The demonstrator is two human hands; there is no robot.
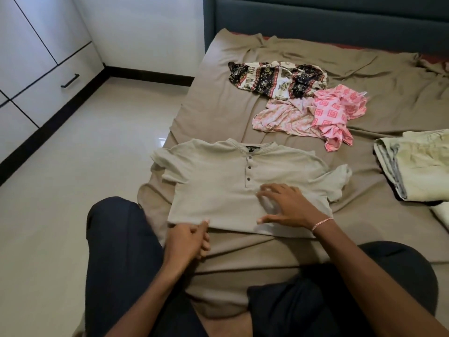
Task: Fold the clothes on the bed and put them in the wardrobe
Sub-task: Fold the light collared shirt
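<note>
A pale beige button-neck shirt (218,181) lies spread flat on the near part of the bed, collar away from me. My right hand (286,206) rests on its lower front with fingers spread and straight. My left hand (188,240) is at the shirt's near hem, its fingers loosely curled beside the edge; whether it pinches the hem is unclear. Beyond the shirt lie a crumpled pink patterned garment (325,117) and a black, white and red printed one (277,79).
The bed (388,76) is covered by a wrinkled tan sheet, with a dark headboard (328,23) at the back. Folded pale yellow-green cloth (418,164) lies at the right. White wardrobe doors and a drawer with a black handle (70,81) stand left across the tiled floor.
</note>
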